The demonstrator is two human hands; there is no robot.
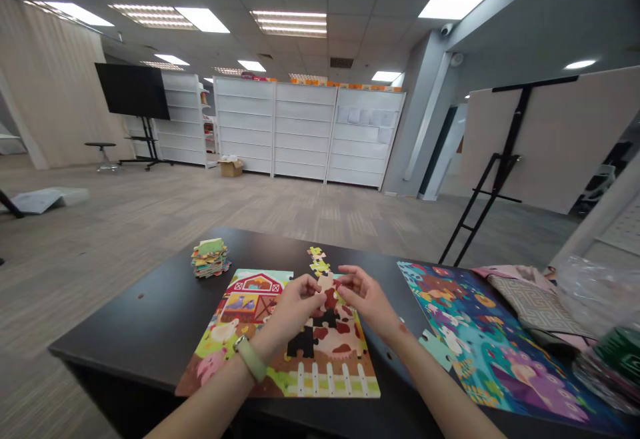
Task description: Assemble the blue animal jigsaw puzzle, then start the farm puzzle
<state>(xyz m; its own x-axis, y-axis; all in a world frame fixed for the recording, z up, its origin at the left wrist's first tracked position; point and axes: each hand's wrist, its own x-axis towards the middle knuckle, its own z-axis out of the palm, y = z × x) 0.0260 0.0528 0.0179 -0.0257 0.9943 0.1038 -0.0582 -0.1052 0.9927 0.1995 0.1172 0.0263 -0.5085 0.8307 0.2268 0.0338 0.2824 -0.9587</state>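
Note:
A farm puzzle (330, 359) with a red barn, a pig, cow patches and a white fence lies partly assembled on the dark table (150, 319). Over its upper part, my left hand (301, 299) has its fingers pinched at a pale puzzle piece (326, 283). My right hand (364, 292) is beside that piece on the right, its fingers curved and apart. Beyond the hands, a few loose yellow-green pieces (319, 262) lie in a line. At the back left of the table stands a stack of puzzle pieces (210, 257).
At the right lies a blue sea-animal puzzle (480, 332), with a light teal piece (436, 348) at its left edge. Past it are a patterned pouch (533, 302) and clear plastic wrapping (595, 292). A black easel stand (500, 165) rises behind the table.

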